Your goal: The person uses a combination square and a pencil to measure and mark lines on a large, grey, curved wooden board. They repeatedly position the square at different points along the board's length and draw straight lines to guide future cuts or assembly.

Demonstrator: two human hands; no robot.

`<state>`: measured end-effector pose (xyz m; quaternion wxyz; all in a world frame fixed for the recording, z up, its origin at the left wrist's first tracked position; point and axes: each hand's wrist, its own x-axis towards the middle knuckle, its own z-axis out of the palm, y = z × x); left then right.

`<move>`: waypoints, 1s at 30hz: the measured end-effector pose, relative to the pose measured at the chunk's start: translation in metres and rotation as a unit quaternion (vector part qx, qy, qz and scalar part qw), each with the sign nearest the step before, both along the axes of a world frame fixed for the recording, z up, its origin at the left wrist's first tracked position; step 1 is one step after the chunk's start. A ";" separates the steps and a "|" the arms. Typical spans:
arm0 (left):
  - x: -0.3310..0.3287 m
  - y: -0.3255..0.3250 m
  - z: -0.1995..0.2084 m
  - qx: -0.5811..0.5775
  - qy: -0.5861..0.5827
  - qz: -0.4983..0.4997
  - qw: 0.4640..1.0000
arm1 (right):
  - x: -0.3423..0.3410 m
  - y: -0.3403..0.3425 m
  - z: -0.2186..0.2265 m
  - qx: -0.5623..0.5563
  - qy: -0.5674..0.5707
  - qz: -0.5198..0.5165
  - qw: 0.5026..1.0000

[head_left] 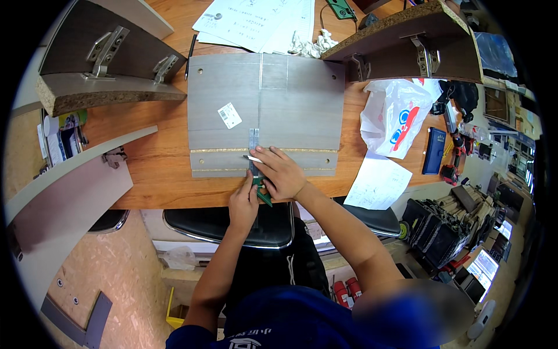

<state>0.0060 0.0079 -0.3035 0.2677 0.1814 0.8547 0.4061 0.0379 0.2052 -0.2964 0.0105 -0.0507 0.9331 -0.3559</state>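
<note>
A wide grey board (308,116) lies on the wooden table, with drawn lines on its upper part and a white label. Along its near side is a narrow grey strip (224,161) with raw chipboard edges. A combination square with a green head (264,198) sits at the strip's near edge, its steel blade (254,138) reaching up over both pieces. My left hand (243,205) is closed on the square near its head. My right hand (283,173) lies over the blade, closed on a slim white pen (254,159) with a dark tip pointing left.
Hinged cabinet parts stand left (110,96) and right (407,55). Papers (250,26) and white gloves (314,43) lie beyond the board, a black pen (190,56) beside it. To the right are a plastic bag (392,116), a paper sheet (381,181), a blue booklet (433,151) and a red drill (453,166).
</note>
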 end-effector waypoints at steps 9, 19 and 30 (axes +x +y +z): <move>-0.008 0.003 0.004 -0.001 0.000 -0.038 0.999 | 0.000 0.000 0.002 -0.003 -0.002 0.000 1.000; -0.014 0.003 0.004 -0.013 -0.014 -0.039 0.999 | 0.001 -0.001 -0.003 0.000 0.017 -0.006 1.000; -0.012 0.004 0.001 -0.009 -0.064 0.002 0.998 | 0.002 -0.001 0.000 -0.011 0.015 -0.005 1.000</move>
